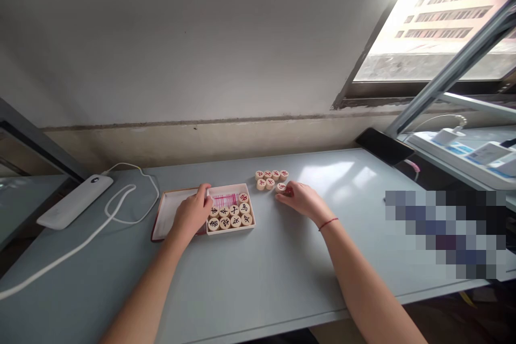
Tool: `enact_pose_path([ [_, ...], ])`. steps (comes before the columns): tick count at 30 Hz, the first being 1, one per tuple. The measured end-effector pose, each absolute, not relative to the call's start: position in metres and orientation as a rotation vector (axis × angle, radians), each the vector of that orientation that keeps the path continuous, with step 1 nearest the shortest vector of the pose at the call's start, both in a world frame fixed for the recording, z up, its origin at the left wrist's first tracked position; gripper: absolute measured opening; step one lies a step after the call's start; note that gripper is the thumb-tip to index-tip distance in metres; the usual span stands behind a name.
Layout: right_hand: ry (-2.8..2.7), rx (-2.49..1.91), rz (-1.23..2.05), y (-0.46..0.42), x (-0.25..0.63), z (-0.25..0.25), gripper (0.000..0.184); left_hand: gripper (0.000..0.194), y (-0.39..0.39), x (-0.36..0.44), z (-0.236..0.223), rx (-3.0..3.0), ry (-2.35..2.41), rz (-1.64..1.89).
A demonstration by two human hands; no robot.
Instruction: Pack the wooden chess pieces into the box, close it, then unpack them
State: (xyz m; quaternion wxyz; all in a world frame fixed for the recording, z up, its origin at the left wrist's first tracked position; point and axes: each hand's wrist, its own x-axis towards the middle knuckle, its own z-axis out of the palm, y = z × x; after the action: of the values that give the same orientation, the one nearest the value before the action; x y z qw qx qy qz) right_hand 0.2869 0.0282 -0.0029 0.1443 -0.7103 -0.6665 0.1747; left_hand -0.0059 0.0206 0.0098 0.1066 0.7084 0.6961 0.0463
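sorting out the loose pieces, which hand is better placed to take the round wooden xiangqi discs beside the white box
Right hand, probably: it touches the nearest round wooden xiangqi disc, while the left hand rests at the white box, farther away.

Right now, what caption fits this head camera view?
Left hand on box of Chinese chess pieces; right hand on loose piece.

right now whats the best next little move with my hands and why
Probably lift the round chess piece under your right hand into the white box: your fingers are already on it, your left hand is at the box's edge, and the corner by the pink-striped wrapping seems free of pieces.
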Motion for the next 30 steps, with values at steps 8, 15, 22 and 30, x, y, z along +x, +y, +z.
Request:
enact_pose_path([
  [8, -1.983, -2.052, 0.371, 0.035, 0.283, -0.014, 0.029, 0.036, 0.021, -0.005, 0.007, 2.043, 2.100, 0.161],
  [15, -1.950, -2.071, 0.382, 0.037, 0.282, -0.014, 0.023, 0.035, 0.018, -0.002, 0.005, 2.003, 2.132, 0.165],
  [22, -1.997, -1.712, 0.465, 0.028, 0.264, -0.006, 0.019, 0.033, 0.016, 0.012, 0.014, 2.375, 2.107, 0.579],
  [30, -2.084, -1.415, 0.652, 0.016, 0.229, -0.012, 0.017, 0.039, 0.018, 0.057, 0.020, 2.368, 1.835, 0.124],
])
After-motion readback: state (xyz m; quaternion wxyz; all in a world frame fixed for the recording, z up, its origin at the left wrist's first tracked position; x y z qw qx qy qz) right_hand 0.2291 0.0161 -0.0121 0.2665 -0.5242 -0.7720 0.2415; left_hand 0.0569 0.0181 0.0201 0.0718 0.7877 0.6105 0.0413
